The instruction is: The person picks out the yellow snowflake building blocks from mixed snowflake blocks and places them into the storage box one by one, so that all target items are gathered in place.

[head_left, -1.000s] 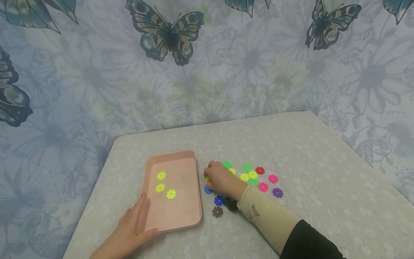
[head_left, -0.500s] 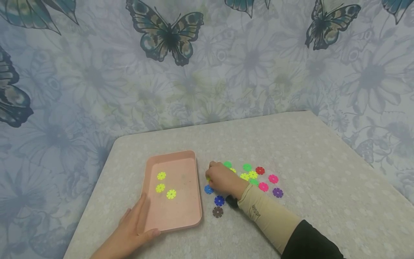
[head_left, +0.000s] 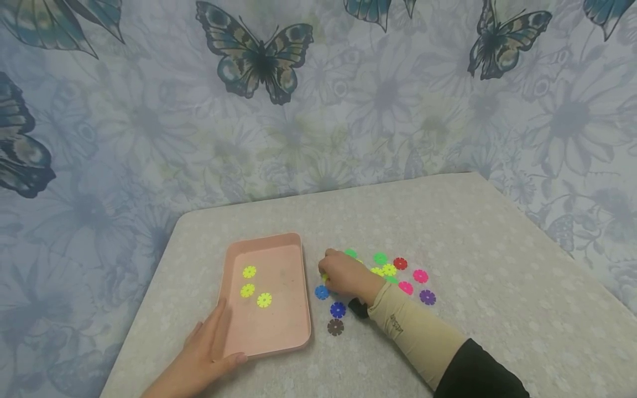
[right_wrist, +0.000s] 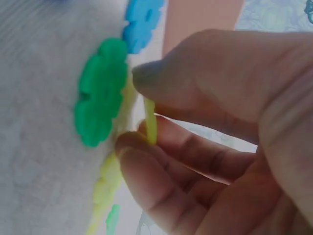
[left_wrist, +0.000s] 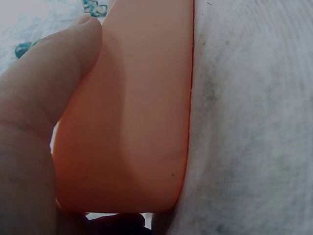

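My left hand [head_left: 206, 342] holds the near left corner of a shallow pink tray [head_left: 288, 337], thumb along the near edge and fingers against the left side. In the left wrist view the thumb [left_wrist: 73, 54] lies over the tray wall [left_wrist: 146, 107]. Three yellow flower-shaped discs [head_left: 264, 300] lie inside the tray. Just right of it, low over the table, my right hand [head_left: 348, 275] pinches a yellow flower disc [right_wrist: 150, 122] between thumb and fingertips. A green disc [right_wrist: 101, 93], a blue disc [right_wrist: 142, 24] and another yellow one [right_wrist: 105, 181] are close by.
More flower discs lie around and beyond the right hand: red [head_left: 400, 263], pink [head_left: 420, 276], purple [head_left: 427, 297], green [head_left: 380, 258], dark blue [head_left: 338, 309] and brown [head_left: 335, 327]. The right forearm hides part of the cloth-covered table [head_left: 497, 265]. A butterfly-patterned wall [head_left: 348, 138] stands behind.
My right hand has shifted slightly to the right, uncovering more of the blue disc beside it. The left hand and the tray stay in place; the head view tilts slightly.
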A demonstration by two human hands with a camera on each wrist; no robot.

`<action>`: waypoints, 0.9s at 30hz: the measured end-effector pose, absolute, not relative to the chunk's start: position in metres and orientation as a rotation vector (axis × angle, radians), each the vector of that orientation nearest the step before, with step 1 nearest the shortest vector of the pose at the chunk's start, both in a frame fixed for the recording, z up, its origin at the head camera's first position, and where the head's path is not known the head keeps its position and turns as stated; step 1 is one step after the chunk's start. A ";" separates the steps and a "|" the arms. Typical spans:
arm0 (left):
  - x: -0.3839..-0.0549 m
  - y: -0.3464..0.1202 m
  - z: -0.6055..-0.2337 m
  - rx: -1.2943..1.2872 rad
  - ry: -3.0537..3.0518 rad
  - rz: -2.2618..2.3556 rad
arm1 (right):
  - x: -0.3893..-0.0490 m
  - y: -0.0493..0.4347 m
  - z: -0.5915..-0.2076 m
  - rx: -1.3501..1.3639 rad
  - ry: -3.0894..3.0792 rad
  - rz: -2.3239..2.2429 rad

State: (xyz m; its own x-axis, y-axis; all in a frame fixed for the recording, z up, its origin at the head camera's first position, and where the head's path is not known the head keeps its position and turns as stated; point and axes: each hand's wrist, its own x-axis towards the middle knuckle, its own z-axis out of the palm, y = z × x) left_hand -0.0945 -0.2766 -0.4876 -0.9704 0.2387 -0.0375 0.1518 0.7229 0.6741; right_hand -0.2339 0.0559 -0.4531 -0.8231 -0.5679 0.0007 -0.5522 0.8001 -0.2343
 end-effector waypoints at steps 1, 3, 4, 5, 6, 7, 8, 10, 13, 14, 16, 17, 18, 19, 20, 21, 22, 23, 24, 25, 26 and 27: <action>-0.094 -0.276 -0.488 0.317 2.799 1.079 | -0.234 0.056 -0.453 -0.910 2.914 -0.344; -0.095 -0.276 -0.488 0.303 2.791 1.075 | -0.233 0.057 -0.452 -0.918 2.913 -0.343; -0.095 -0.276 -0.488 0.310 2.798 1.072 | -0.233 0.057 -0.451 -0.924 2.911 -0.346; -0.095 -0.276 -0.488 0.308 2.799 1.071 | -0.232 0.057 -0.451 -0.928 2.912 -0.349; -0.095 -0.275 -0.488 0.300 2.794 1.068 | -0.232 0.058 -0.451 -0.931 2.912 -0.355; -0.095 -0.275 -0.488 0.293 2.790 1.070 | -0.232 0.058 -0.451 -0.935 2.910 -0.362; -0.096 -0.275 -0.488 0.283 2.783 1.070 | -0.232 0.058 -0.451 -0.940 2.908 -0.367; -0.096 -0.275 -0.488 0.279 2.778 1.075 | -0.232 0.058 -0.451 -0.946 2.905 -0.378; -0.095 -0.275 -0.488 0.281 2.777 1.084 | -0.232 0.058 -0.451 -0.949 2.898 -0.397; -0.094 -0.275 -0.488 0.277 2.775 1.082 | -0.232 0.058 -0.451 -0.947 2.896 -0.404; -0.093 -0.275 -0.489 0.293 2.785 1.084 | -0.232 0.058 -0.452 -0.946 2.889 -0.416; -0.093 -0.275 -0.489 0.296 2.789 1.081 | -0.232 0.059 -0.452 -0.946 2.886 -0.424; -0.092 -0.275 -0.489 0.299 2.791 1.079 | -0.233 0.059 -0.452 -0.945 2.882 -0.428; -0.092 -0.275 -0.489 0.294 2.785 1.078 | -0.233 0.059 -0.453 -0.941 2.877 -0.436; -0.092 -0.275 -0.489 0.282 2.777 1.084 | -0.233 0.059 -0.453 -0.936 2.868 -0.447; -0.092 -0.275 -0.488 0.277 2.775 1.086 | -0.234 0.059 -0.454 -0.929 2.861 -0.457; -0.092 -0.275 -0.488 0.273 2.772 1.080 | -0.235 0.060 -0.454 -0.926 2.856 -0.465; -0.092 -0.275 -0.488 0.266 2.769 1.080 | -0.236 0.060 -0.454 -0.922 2.851 -0.477; -0.093 -0.274 -0.487 0.261 2.765 1.079 | -0.237 0.061 -0.453 -0.913 2.847 -0.485; -0.093 -0.274 -0.487 0.264 2.767 1.079 | -0.238 0.061 -0.452 -0.904 2.842 -0.501; -0.094 -0.274 -0.487 0.265 2.772 1.076 | -0.239 0.062 -0.451 -0.898 2.837 -0.517; -0.094 -0.275 -0.487 0.278 2.783 1.070 | -0.240 0.062 -0.450 -0.891 2.839 -0.534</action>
State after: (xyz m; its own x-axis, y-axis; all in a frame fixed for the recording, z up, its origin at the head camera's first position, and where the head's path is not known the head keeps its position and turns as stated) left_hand -0.0944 -0.2746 -0.4870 -0.9721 0.2237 -0.0703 0.1189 0.7289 0.6742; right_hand -0.2399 0.0623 -0.4499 -0.8197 -0.5728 -0.0074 -0.5310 0.7646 -0.3654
